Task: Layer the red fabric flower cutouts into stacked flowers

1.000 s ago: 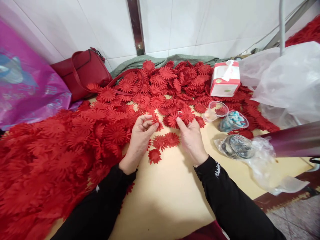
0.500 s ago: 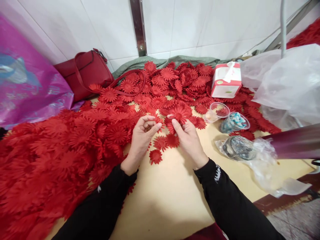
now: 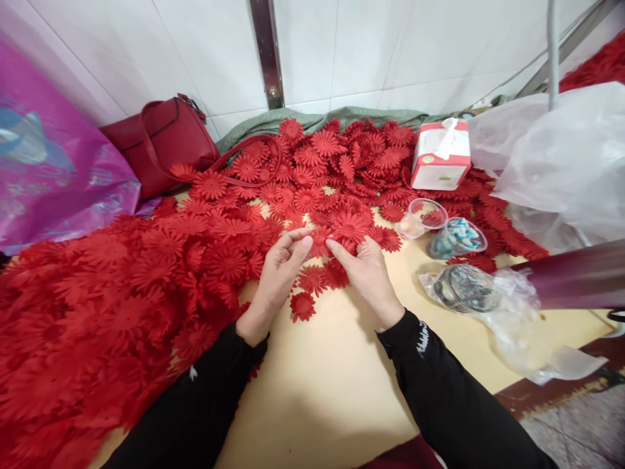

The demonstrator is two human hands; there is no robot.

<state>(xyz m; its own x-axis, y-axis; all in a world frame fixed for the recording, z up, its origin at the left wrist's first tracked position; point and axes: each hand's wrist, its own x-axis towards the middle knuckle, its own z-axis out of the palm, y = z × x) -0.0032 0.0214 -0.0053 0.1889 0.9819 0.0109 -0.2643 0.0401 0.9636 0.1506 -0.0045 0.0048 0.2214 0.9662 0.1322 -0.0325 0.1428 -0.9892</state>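
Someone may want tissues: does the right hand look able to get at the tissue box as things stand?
Probably yes: only loose flowers and a clear cup seem to lie between the right hand and the tissue box.

Left of the tissue box [image 3: 441, 156], your left hand [image 3: 280, 270] and right hand [image 3: 368, 273] nearly meet, both thumbs pointing inward.

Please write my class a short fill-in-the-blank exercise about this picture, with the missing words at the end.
1. The flower between the left hand and the right hand is ____ in colour.
2. The right sleeve is mainly ____.
3. The tissue box stands to the ____ of the handbag.

Missing words: red; black; right.
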